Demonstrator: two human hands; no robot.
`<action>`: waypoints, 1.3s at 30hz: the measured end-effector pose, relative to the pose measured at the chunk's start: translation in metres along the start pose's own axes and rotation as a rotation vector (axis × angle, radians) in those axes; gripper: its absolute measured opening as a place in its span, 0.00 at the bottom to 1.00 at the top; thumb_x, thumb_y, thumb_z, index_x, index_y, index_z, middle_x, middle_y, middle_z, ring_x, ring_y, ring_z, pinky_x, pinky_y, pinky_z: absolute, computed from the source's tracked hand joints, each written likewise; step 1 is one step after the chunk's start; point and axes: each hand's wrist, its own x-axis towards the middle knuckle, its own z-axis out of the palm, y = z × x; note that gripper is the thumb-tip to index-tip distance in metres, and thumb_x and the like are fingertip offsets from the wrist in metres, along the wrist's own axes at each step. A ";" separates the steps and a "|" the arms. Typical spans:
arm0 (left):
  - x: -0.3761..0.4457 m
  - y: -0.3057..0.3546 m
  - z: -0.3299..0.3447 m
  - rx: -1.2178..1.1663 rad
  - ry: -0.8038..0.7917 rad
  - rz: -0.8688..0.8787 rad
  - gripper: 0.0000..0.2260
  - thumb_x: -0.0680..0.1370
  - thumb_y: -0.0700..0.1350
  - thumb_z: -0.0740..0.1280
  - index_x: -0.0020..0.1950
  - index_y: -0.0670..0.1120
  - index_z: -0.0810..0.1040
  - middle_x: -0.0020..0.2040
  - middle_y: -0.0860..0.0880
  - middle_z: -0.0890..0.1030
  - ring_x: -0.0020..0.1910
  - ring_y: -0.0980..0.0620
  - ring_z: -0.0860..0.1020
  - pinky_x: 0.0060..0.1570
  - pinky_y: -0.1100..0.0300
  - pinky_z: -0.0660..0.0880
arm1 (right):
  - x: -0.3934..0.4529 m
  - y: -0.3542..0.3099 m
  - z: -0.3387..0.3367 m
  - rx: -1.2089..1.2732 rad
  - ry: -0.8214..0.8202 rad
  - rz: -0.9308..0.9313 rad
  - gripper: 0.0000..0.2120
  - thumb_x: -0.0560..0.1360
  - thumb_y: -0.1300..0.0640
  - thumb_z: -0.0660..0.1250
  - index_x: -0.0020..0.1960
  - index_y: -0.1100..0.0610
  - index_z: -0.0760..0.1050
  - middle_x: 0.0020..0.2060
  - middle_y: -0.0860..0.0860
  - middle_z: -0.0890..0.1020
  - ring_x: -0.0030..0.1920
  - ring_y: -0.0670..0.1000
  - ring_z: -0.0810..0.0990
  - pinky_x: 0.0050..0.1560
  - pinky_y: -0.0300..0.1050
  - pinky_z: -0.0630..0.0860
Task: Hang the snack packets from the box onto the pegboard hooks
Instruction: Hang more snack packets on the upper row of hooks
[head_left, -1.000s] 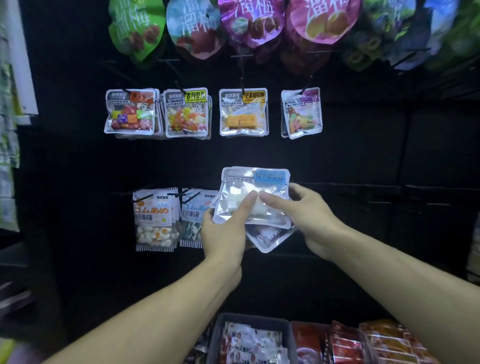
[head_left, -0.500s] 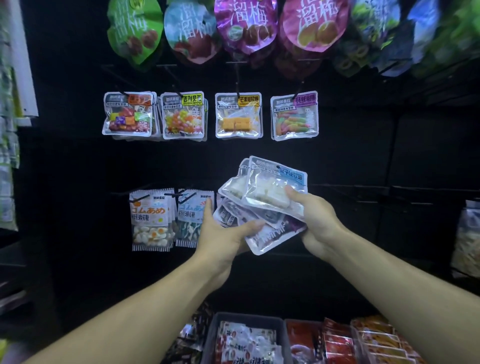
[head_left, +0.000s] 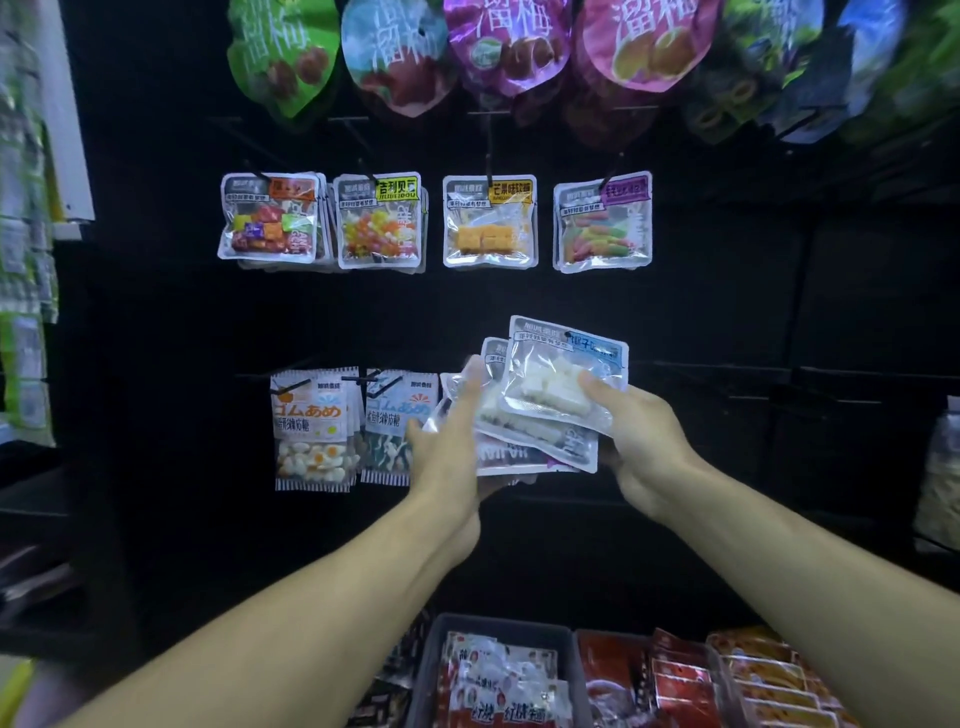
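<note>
while both hands hold a fanned stack of packets (head_left: 524, 415) in front of the black pegboard (head_left: 727, 312), the top packet (head_left: 563, 376) sits tilted, its printed header up and leaning a bit right, long axis running roughly up-down with the clear window of white cubes facing the camera. right hand (head_left: 641, 441) grips that top packet at its right edge, thumb on the front and fingers curled behind. left hand (head_left: 452, 441) cups the rest of the stack from the left side and below, fingers curled under, though it's a bit blurred so i can't say exactly how many packets it has.

stack sits just right of two hanging packets (head_left: 353, 426) on the lower row. to the right of the hands the lower row of the board is bare dark space. four packets (head_left: 436, 221) hang on the row above, well clear of the stack, with big pouches (head_left: 467, 47) on top. down low a grey box (head_left: 493, 670) holds more packets, beside red packs (head_left: 675, 680).
</note>
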 end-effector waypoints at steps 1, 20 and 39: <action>0.001 -0.001 0.002 0.049 -0.008 0.040 0.76 0.40 0.76 0.82 0.85 0.64 0.53 0.82 0.48 0.68 0.75 0.41 0.75 0.70 0.36 0.75 | 0.002 0.000 -0.002 -0.031 -0.003 -0.001 0.09 0.83 0.52 0.68 0.56 0.54 0.85 0.49 0.50 0.89 0.53 0.55 0.88 0.63 0.55 0.81; 0.006 0.005 0.080 0.285 -0.127 0.154 0.27 0.68 0.40 0.85 0.60 0.54 0.75 0.54 0.46 0.88 0.48 0.39 0.88 0.48 0.36 0.85 | 0.090 -0.110 -0.085 -0.002 0.408 -0.423 0.05 0.79 0.58 0.74 0.54 0.54 0.81 0.45 0.47 0.87 0.45 0.47 0.86 0.38 0.36 0.81; 0.005 0.007 0.163 0.324 -0.221 0.259 0.24 0.69 0.40 0.84 0.58 0.54 0.77 0.51 0.51 0.88 0.49 0.47 0.88 0.56 0.43 0.84 | 0.147 -0.158 -0.138 0.045 0.640 -0.471 0.08 0.79 0.54 0.73 0.57 0.52 0.81 0.49 0.47 0.85 0.42 0.47 0.83 0.30 0.37 0.78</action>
